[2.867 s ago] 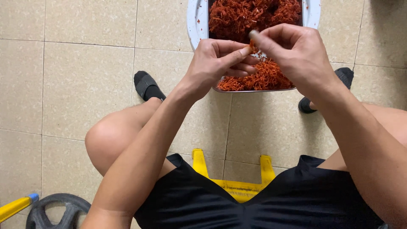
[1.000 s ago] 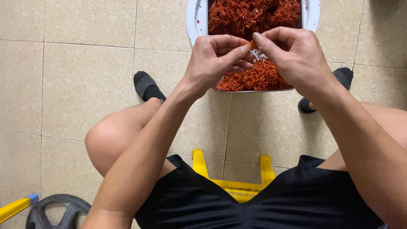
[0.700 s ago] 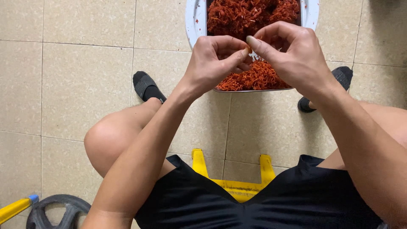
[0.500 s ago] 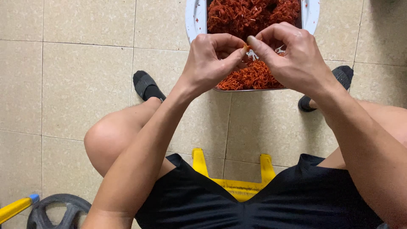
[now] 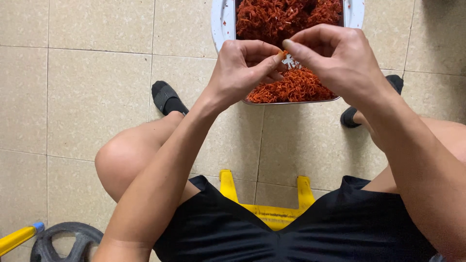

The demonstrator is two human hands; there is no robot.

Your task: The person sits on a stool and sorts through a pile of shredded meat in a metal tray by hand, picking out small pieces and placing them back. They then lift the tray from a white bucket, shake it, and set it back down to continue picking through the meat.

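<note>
Left hand [image 5: 242, 73] and right hand [image 5: 335, 63], fingertips now drawn together, pinching probably one red strand [image 5: 281, 54] above the tray [image 5: 218, 24]; earlier slightly apart.

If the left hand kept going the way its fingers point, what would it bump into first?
Probably the right hand: the left hand points across at it, thumb tips nearly touching over the tray of red shreds. Depth is hard to judge.
</note>
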